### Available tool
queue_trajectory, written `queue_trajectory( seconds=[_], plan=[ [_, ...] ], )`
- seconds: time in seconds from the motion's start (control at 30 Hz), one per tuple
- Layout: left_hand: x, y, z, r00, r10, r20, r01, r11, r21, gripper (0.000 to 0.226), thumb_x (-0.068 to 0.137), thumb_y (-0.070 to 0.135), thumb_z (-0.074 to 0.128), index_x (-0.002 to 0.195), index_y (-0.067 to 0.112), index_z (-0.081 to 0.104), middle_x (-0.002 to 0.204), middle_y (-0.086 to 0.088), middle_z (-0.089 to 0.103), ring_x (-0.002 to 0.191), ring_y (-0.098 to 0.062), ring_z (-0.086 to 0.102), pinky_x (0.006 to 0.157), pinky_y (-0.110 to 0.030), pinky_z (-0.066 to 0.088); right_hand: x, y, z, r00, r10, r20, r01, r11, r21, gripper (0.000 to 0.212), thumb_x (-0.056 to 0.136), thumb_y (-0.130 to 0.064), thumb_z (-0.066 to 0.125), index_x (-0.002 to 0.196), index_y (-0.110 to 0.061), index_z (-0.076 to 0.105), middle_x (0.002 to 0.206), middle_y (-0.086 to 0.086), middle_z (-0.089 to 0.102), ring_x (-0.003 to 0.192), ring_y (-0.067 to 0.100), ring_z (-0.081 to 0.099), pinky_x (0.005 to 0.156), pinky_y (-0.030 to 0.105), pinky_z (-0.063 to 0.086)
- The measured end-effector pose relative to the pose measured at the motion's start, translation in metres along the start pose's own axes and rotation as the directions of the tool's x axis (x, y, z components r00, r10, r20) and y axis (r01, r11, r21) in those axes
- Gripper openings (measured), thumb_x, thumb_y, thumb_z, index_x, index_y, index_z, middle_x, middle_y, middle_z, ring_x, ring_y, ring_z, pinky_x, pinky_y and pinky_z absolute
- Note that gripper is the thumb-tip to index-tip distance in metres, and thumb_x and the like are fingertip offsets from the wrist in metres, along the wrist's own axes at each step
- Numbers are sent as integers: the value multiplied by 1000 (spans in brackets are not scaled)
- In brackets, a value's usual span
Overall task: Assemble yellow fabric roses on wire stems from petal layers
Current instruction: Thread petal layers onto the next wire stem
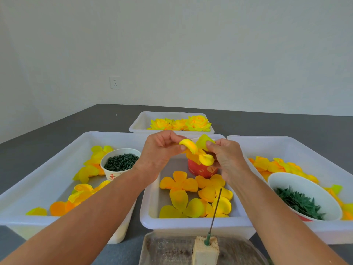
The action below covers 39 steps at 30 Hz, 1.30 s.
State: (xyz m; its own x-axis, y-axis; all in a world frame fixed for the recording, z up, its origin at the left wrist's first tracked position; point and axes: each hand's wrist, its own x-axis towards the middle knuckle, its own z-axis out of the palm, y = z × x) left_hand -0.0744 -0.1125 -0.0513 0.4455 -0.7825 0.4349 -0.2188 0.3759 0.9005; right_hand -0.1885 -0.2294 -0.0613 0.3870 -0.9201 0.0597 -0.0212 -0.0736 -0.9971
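Observation:
A yellow fabric petal layer [196, 150] hangs in the air above the middle white bin [152, 203]. My left hand [160, 152] pinches its left lobe and my right hand [227, 157] pinches its right side. Several flat petal layers [193, 196] lie in the middle bin below. A thin wire stem [215, 209] stands upright in a foam block [205, 249] at the near edge, with a green plastic base at its foot. Finished yellow roses [181, 124] fill the far bin.
A red paper cup [202, 170] stands behind the held petals. The left bin [47, 163] holds petals and a cup of dark green pegs [120, 162]. The right bin [298, 148] holds petals and a white bowl of green calyx pieces [299, 201]. A tray [172, 249] lies under the block.

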Motion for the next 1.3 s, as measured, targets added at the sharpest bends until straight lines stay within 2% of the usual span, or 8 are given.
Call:
queue_trajectory(
  seconds=[0.17,0.27,0.43,0.6,0.77,1.0,1.13,1.3],
  plan=[
    [0,-1,-2,998,-14,-63,15,1000,20,22,79,-13,61,72,7,59,74,-7,68,70,-15,61,72,-25,50,13,4,-12,978,119,-169,-103,990,101,16,87,-7,58,72,-10,53,92,22,62,92,39,64,83,58,52],
    [3,-4,-4,988,-40,-148,47,998,48,17,83,-8,60,74,6,56,77,-20,61,73,-26,51,71,-36,42,18,7,-13,963,147,-226,-120,985,128,7,87,-3,56,80,-2,56,90,21,63,85,40,66,78,54,55],
    [8,-11,-9,931,-4,-365,91,971,222,21,85,1,63,72,15,54,69,-10,55,65,-18,48,58,-23,39,19,8,-16,926,-43,-374,-43,975,-218,13,83,-4,59,94,3,63,78,13,55,76,30,52,62,33,43],
    [9,-13,-8,906,133,-403,104,850,516,11,84,8,66,82,13,55,69,8,55,63,-5,52,59,-20,39,13,4,-13,986,-43,-163,-36,890,-454,29,79,-10,70,105,3,65,104,20,63,98,35,61,84,47,53],
    [9,-13,-10,887,159,-433,123,823,554,29,83,3,62,109,13,54,69,4,56,63,-7,51,56,-12,33,4,0,-9,1000,3,0,-2,719,-695,37,79,-22,75,108,-3,64,103,16,64,95,31,63,85,40,54],
    [8,-16,-12,927,172,-334,107,732,673,32,90,6,56,117,20,66,79,-2,57,70,-13,48,66,-10,31,-8,-2,-10,934,284,217,-55,715,-696,18,75,-8,77,70,-5,60,58,9,51,50,18,46,50,26,38],
    [8,-17,-10,955,149,-258,83,699,710,33,89,9,59,121,18,63,94,-11,67,75,-13,50,70,-8,31,-13,1,-9,861,378,341,11,656,-754,32,74,-14,80,99,-1,63,85,13,59,63,17,52,52,26,46],
    [7,-18,-8,989,27,-145,91,659,747,39,88,17,64,127,15,58,108,-11,67,88,-12,55,74,-7,30,-10,3,-12,821,408,398,26,671,-741,35,72,-21,82,96,1,68,64,6,63,52,11,57,54,23,48]
  ],
)
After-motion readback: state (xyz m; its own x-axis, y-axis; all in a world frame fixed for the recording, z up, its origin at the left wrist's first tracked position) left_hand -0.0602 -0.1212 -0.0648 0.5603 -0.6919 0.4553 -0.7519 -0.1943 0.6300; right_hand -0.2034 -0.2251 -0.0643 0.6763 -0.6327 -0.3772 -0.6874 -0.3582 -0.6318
